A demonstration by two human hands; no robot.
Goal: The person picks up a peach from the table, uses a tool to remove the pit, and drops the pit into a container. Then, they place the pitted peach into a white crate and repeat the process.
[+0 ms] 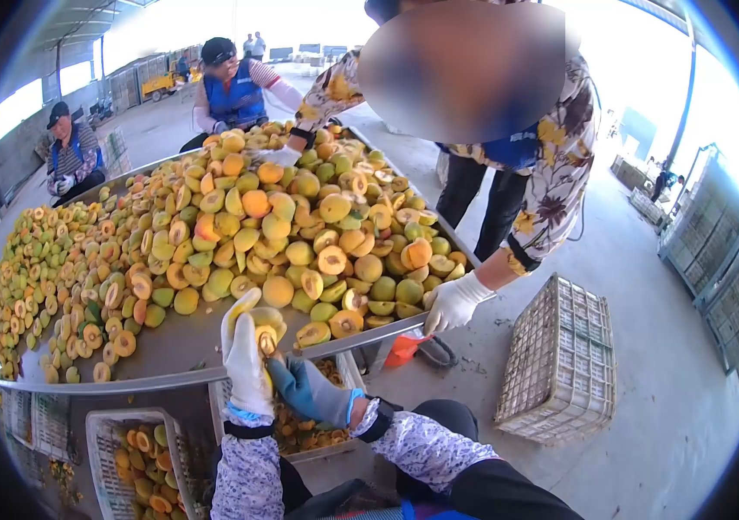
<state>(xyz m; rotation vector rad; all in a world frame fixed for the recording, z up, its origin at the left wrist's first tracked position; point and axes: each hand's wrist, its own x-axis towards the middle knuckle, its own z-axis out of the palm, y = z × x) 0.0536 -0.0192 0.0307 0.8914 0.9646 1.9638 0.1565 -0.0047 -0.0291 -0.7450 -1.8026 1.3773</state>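
Note:
My left hand (249, 364), in a white glove, is raised at the table's near edge with its fingers closed around a halved peach (267, 339). The brown pit area of the cut face shows. My right hand (311, 392), in a blue-grey glove, is closed right beside the fruit, its fingertips meeting my left hand. Whatever lies between those fingers is hidden. Just beyond both hands, a big heap of yellow and green peaches (257, 212), whole and halved, covers much of a metal-rimmed table (175, 379).
Below the table edge stand a crate of peach pieces (97, 433) and another crate (354, 371) behind my hands. A co-worker's gloved hand (456, 303) is at the right rim. A stacked pale crate (557, 360) stands on the floor. Two seated people (235, 95) work across the table.

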